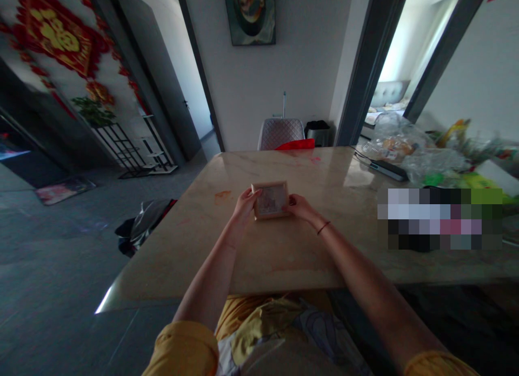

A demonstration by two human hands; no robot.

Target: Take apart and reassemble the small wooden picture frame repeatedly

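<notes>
Between both hands (245, 203) (300, 207), a frame (272, 200)

Single head-worn view, looking forward and down, near above the tabletop (263, 252), facing a far wall (308, 68)

I'm tagging this one as a home from my end — looks like a dining or living area. Through the right-hand door frame (368, 68) I can see a bed (387, 107) with a padded headboard (389, 92). Big red ornament (52, 35) with a gold character hangs at left, leafy green plant (93, 112) below it. Painting (252, 35) on the back wall (235, 95), quilted chair (281, 133) at the far side of a marbled tabletop (194, 257), household clutter like clear plastic bags (395, 138) at its right — plus a dark interior door (162, 73), open.
</notes>
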